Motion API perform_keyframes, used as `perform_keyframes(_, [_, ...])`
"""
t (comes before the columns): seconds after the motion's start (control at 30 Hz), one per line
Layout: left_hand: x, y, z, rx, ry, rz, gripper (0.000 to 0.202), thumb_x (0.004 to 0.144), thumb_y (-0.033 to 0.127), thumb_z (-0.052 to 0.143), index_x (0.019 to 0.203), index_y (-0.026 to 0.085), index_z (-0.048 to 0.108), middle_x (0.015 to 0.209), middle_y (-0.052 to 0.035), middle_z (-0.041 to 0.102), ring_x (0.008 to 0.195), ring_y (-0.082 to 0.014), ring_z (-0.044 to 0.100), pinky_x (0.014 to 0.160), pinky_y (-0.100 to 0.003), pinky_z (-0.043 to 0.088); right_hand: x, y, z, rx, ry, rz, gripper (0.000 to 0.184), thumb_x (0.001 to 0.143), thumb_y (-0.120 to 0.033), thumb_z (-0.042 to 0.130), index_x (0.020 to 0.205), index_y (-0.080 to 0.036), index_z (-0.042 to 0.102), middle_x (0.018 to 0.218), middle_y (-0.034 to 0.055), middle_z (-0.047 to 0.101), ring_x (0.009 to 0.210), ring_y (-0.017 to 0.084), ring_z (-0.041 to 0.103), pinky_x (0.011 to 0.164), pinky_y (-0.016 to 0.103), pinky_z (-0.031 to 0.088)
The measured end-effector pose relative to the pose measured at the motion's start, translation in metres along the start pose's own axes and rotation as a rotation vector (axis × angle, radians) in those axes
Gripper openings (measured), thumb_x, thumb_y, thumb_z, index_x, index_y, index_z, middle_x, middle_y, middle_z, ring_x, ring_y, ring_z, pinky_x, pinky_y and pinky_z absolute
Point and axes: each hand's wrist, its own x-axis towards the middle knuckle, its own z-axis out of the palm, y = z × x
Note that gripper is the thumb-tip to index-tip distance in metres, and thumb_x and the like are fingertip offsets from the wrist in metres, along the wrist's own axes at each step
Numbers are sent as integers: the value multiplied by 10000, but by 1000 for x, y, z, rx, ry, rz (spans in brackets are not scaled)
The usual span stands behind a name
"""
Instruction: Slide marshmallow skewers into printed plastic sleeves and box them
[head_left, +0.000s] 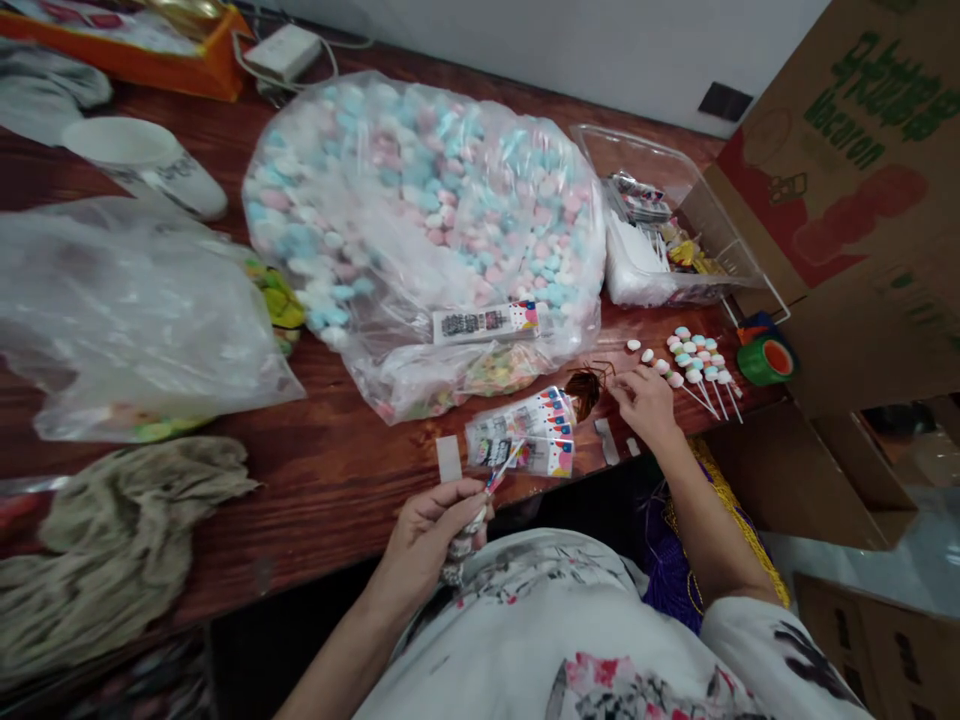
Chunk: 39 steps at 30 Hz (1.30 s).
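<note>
My left hand (435, 525) is closed around a wrapped marshmallow pop (469, 535) near the table's front edge, its white stick pointing up and away from me. The wrapper is gathered at the neck under my thumb and forefinger. Just beyond it lie fanned-out printed clear wrappers (525, 440). My right hand (646, 405) pinches at the wire ends of a bundle of brown twist ties (585, 392); its fingertips are partly blurred. To the right of that hand, several pink, white and blue marshmallow pops (697, 355) lie grouped, some with sticks showing.
A large clear bag of marshmallows (427, 200) fills the table's middle, with a wrapper pack (487, 322) on it. A clear plastic bin (720, 215), green tape (765, 360) and a cardboard box (847, 200) stand right. Left are a mug (142, 165), a plastic bag (127, 310) and a cloth (142, 540).
</note>
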Motion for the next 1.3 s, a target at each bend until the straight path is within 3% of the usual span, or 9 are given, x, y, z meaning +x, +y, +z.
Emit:
perform_keyframes(0.17, [-6, -2, -3, 0, 20, 8, 304, 713, 421, 754, 821, 149, 671, 660, -12, 655, 475, -82, 532, 445, -186, 339, 5, -6, 13, 6, -60, 37, 202, 882, -198, 486, 864, -192, 688, 922, 89, 644, 882, 213, 553, 797, 329, 406])
perform_keyframes(0.4, [-10, 3, -2, -14, 50, 14, 298, 704, 409, 766, 819, 149, 676, 659, -4, 651, 479, -74, 529, 459, -184, 374, 8, -5, 5, 386, -22, 20, 125, 827, -181, 471, 727, -199, 544, 741, 22, 557, 734, 174, 501, 695, 302, 402])
perform_keyframes(0.57, [-9, 6, 1, 1, 59, 32, 292, 708, 412, 754, 817, 153, 674, 639, 3, 630, 471, -71, 512, 433, -174, 341, 6, -12, -10, 704, -63, 162, 118, 820, -265, 539, 753, -187, 597, 643, -26, 541, 579, 122, 461, 569, 257, 393])
perform_keyframes(0.67, [-11, 10, 9, 35, 88, 49, 277, 713, 405, 735, 806, 150, 679, 621, 8, 612, 465, -67, 491, 422, -170, 328, -9, -42, -28, 888, -52, 199, 121, 811, -278, 611, 864, -201, 688, 742, -5, 647, 628, 132, 553, 600, 266, 447])
perform_keyframes(0.8, [-8, 16, 23, 47, 81, 127, 242, 710, 363, 696, 784, 132, 692, 593, 19, 573, 468, -62, 462, 456, -182, 378, -44, -113, -44, 898, -123, -158, 216, 862, -190, 591, 1026, -250, 718, 816, 25, 656, 724, 150, 598, 648, 277, 479])
perform_keyframes(0.87, [-7, 17, 27, 24, 84, 189, 229, 729, 348, 665, 772, 124, 687, 602, 17, 567, 495, -66, 468, 492, -192, 411, -57, -145, -38, 888, -214, -358, 307, 887, -141, 534, 1130, -241, 693, 829, 44, 635, 717, 140, 581, 629, 268, 472])
perform_keyframes(0.93, [-8, 16, 27, 5, 88, 252, 213, 757, 330, 639, 748, 120, 674, 596, 17, 555, 511, -68, 468, 512, -196, 417, -64, -167, -26, 897, -193, -406, 345, 903, -121, 482, 1165, -226, 680, 791, 47, 604, 692, 138, 558, 602, 264, 462])
perform_keyframes(1.1, [-16, 5, 16, -22, 19, 293, 198, 738, 288, 695, 836, 116, 698, 666, 0, 607, 564, -81, 516, 565, -214, 448, -63, -180, -3, 998, -164, -353, 336, 888, -88, 491, 1101, -241, 701, 739, 17, 618, 659, 122, 562, 587, 244, 455])
perform_keyframes(1.3, [-18, -1, 10, -57, 82, 303, 164, 761, 286, 690, 748, 124, 708, 642, 3, 602, 556, -82, 517, 541, -207, 457, -69, -181, 1, 1016, -178, -355, 338, 864, -62, 513, 1102, -235, 679, 849, 21, 701, 732, 117, 628, 687, 257, 503])
